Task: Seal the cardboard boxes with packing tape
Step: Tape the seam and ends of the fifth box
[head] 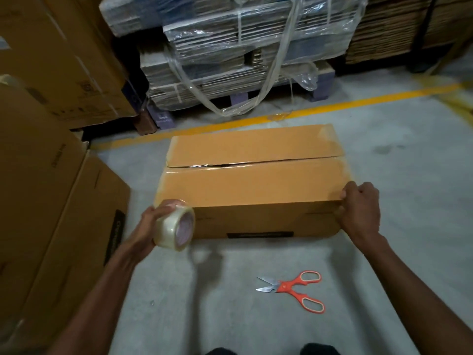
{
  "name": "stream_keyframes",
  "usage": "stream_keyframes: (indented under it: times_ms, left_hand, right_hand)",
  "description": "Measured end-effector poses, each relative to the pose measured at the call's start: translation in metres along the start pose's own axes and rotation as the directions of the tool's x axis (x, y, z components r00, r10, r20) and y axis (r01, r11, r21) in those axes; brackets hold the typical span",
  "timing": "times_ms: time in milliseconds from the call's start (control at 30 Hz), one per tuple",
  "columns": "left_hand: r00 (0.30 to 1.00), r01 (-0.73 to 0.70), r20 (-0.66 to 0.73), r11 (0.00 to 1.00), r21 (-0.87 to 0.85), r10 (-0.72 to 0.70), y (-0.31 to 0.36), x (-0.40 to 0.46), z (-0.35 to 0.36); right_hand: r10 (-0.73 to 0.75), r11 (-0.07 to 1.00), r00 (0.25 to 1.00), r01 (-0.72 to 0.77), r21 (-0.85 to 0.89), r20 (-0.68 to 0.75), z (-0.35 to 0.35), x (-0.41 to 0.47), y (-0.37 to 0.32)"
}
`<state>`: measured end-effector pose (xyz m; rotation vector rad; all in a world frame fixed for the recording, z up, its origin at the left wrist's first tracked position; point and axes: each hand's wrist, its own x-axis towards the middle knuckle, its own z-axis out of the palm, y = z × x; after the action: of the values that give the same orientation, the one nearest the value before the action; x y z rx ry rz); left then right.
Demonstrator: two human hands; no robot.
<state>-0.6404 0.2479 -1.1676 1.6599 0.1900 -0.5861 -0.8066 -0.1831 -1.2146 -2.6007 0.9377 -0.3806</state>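
A grey concrete floor (pixel 384 162) stretches out, crossed by a yellow painted line (pixel 332 105) just behind the work. Beyond that line sits a pallet of flattened cartons (pixel 243 47) bundled in clear plastic wrap, with loose strips of the wrap hanging down to the floor. To the left, large brown cartons (pixel 51 60) are stacked high, and another big carton (pixel 51 213) leans in close beside the person's left arm. A pair of orange-handled scissors (pixel 294 289) lies on the floor in the foreground, blades parted and pointing left, well apart from both hands.

In the middle of the floor rests the cardboard box (pixel 256 180). Its two top flaps are folded down and meet along a centre seam that gapes a little dark, with a glint of tape near the left end. Shiny tape already runs down over both short ends of the top. What is inside the box is hidden by the flaps.

The left hand (pixel 153 224) curls around a roll of clear packing tape (pixel 176 226), holding it on edge just against the box's near left corner, the core facing right. The right hand (pixel 358 208) is at the near right corner, fingers curled over the top edge and thumb against the front face, gripping the box there.
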Motion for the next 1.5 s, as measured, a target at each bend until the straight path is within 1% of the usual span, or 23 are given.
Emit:
stream_keyframes:
  times_ms: [33,100,200,267,300,367,467,533,600,700,767,833,867,900,967,1033,1100,1167,1233,1300,1367,1433,1500]
  left_hand:
    - [1.0,0.001,-0.008,0.999,-0.039,-0.001,-0.005,-0.011,0.011]
    - [0.999,-0.026,0.017,0.994,-0.106,0.028,-0.013,-0.037,0.036]
    - [0.993,-0.081,0.071,0.984,-0.16,0.093,-0.033,-0.08,0.081]
    - [0.992,-0.098,0.071,0.987,-0.128,0.108,-0.058,-0.104,0.111]
    - [0.992,-0.09,0.076,0.989,-0.115,0.099,-0.07,-0.115,0.126]
    - [0.993,-0.05,0.099,0.993,-0.109,0.061,-0.086,-0.135,0.154]
    - [0.992,0.022,0.129,0.987,-0.16,-0.001,-0.087,-0.155,0.184]
    - [0.987,0.025,0.162,0.984,-0.175,0.003,-0.083,-0.159,0.192]
    - [0.988,0.008,0.152,0.981,-0.194,0.022,-0.076,-0.16,0.196]
    - [0.977,-0.053,0.199,0.988,-0.144,0.081,-0.065,-0.161,0.199]
    - [0.977,-0.079,0.185,0.988,-0.13,0.102,-0.059,-0.161,0.199]
    - [0.985,-0.092,0.132,0.981,-0.169,0.115,-0.054,-0.159,0.198]
    - [0.987,-0.096,0.105,0.971,-0.219,0.121,-0.051,-0.157,0.195]
    - [0.988,-0.099,0.089,0.953,-0.286,0.129,-0.046,-0.154,0.192]
    - [0.991,-0.097,0.047,0.908,-0.409,0.127,-0.031,-0.145,0.184]
    - [0.996,-0.071,0.015,0.855,-0.514,0.092,-0.014,-0.134,0.175]
    - [0.999,-0.025,0.022,0.797,-0.603,0.048,0.0,-0.121,0.165]
    - [0.999,0.043,0.037,0.757,-0.652,-0.024,0.012,-0.109,0.153]
    - [0.999,0.032,-0.01,0.735,-0.677,-0.053,0.017,-0.097,0.139]
    - [0.993,-0.04,-0.11,0.712,-0.701,-0.051,0.02,-0.084,0.123]
    - [0.984,-0.071,-0.165,0.692,-0.718,-0.071,0.023,-0.071,0.103]
    - [0.982,-0.073,-0.172,0.673,-0.736,-0.082,0.024,-0.067,0.088]
    - [0.981,-0.088,-0.184,0.689,-0.72,-0.067,0.025,-0.069,0.084]
  right_hand:
    - [0.053,0.994,0.999,-0.053,0.091,0.005,0.004,-0.007,-0.005]
    - [0.123,0.954,0.989,-0.142,0.263,0.086,0.012,-0.025,-0.025]
    - [0.159,0.794,0.939,-0.306,0.525,0.307,0.02,-0.057,-0.072]
    - [0.152,0.685,0.867,-0.439,0.582,0.475,0.023,-0.074,-0.099]
    - [0.156,0.658,0.845,-0.475,0.584,0.511,0.029,-0.078,-0.106]
    - [0.156,0.666,0.84,-0.478,0.573,0.519,0.041,-0.077,-0.103]
    - [0.121,0.736,0.858,-0.416,0.535,0.5,0.048,-0.067,-0.081]
    - [0.096,0.753,0.859,-0.393,0.528,0.503,0.046,-0.057,-0.072]
    - [0.049,0.771,0.865,-0.351,0.531,0.5,0.044,-0.044,-0.067]
    - [-0.042,0.767,0.861,-0.297,0.569,0.507,0.039,-0.027,-0.066]
    - [-0.089,0.779,0.868,-0.245,0.578,0.488,0.032,-0.024,-0.066]
    - [-0.088,0.816,0.917,-0.158,0.556,0.39,0.02,-0.035,-0.069]
    - [-0.076,0.806,0.951,-0.119,0.58,0.3,0.013,-0.05,-0.071]
    - [-0.053,0.764,0.973,-0.106,0.636,0.226,0.004,-0.07,-0.073]
    - [-0.102,0.653,0.982,-0.055,0.756,0.16,-0.02,-0.118,-0.089]
    - [-0.28,0.61,0.947,0.049,0.791,0.158,-0.031,-0.153,-0.103]
    - [-0.441,0.679,0.895,0.281,0.678,0.071,-0.028,-0.16,-0.118]
    - [-0.51,0.684,0.86,0.418,0.598,-0.018,-0.019,-0.142,-0.132]
    - [-0.579,0.629,0.814,0.479,0.612,-0.041,-0.015,-0.124,-0.147]
    - [-0.642,0.577,0.766,0.514,0.635,-0.036,-0.012,-0.111,-0.156]
    - [-0.68,0.545,0.731,0.46,0.7,0.049,-0.007,-0.107,-0.163]
    - [-0.713,0.554,0.693,0.468,0.689,0.103,0.003,-0.112,-0.175]
    - [-0.697,0.578,0.714,0.504,0.642,0.066,0.017,-0.121,-0.191]
